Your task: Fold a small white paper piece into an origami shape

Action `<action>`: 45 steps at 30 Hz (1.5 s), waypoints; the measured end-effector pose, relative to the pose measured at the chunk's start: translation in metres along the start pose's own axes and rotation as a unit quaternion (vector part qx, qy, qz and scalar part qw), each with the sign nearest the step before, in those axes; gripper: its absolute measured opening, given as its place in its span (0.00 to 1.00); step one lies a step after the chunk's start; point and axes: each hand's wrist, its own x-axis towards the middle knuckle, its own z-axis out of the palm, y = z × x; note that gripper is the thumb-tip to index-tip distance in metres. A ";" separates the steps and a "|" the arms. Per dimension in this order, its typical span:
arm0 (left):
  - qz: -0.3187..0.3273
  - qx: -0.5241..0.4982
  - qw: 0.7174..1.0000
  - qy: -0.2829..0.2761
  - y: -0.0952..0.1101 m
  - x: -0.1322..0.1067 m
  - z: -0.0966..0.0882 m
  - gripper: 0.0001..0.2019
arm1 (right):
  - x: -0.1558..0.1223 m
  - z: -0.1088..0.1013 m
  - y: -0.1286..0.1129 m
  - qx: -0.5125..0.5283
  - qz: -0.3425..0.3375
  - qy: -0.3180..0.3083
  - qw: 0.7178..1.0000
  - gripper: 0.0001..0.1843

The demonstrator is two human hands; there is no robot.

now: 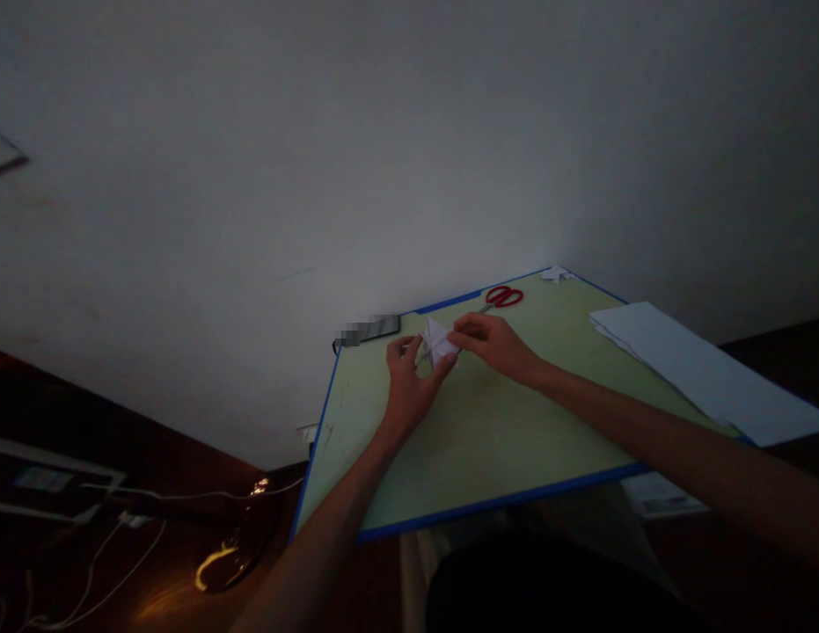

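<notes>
A small folded white paper shape (437, 343) with pointed flaps is held over a pale green board with a blue edge (488, 431). My left hand (413, 382) pinches the paper from the left and below, fingers curled round it. My right hand (494, 343) grips the paper's upper right point, fingers pressed together. Both hands are closed on the same piece. The room is dim.
Red-handled scissors (503, 296) lie at the board's far edge. A stack of white paper sheets (699, 369) rests on the board's right side. A small paper scrap (555, 274) sits at the far corner. White cables (119, 545) trail over the dark floor at left.
</notes>
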 end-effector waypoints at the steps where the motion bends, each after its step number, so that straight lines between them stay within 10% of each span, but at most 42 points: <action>1: -0.003 -0.010 1.000 -0.015 0.001 0.000 -0.001 0.28 | 0.000 0.001 0.000 0.006 0.004 -0.005 1.000 0.18; 19: -0.027 -0.130 0.984 -0.115 0.003 0.002 -0.006 0.13 | -0.006 0.000 0.000 -0.148 -0.067 -0.048 0.986 0.22; 45: -0.014 -0.183 0.982 -0.036 0.004 0.005 -0.010 0.12 | -0.003 -0.003 -0.015 -0.135 -0.103 -0.035 0.985 0.17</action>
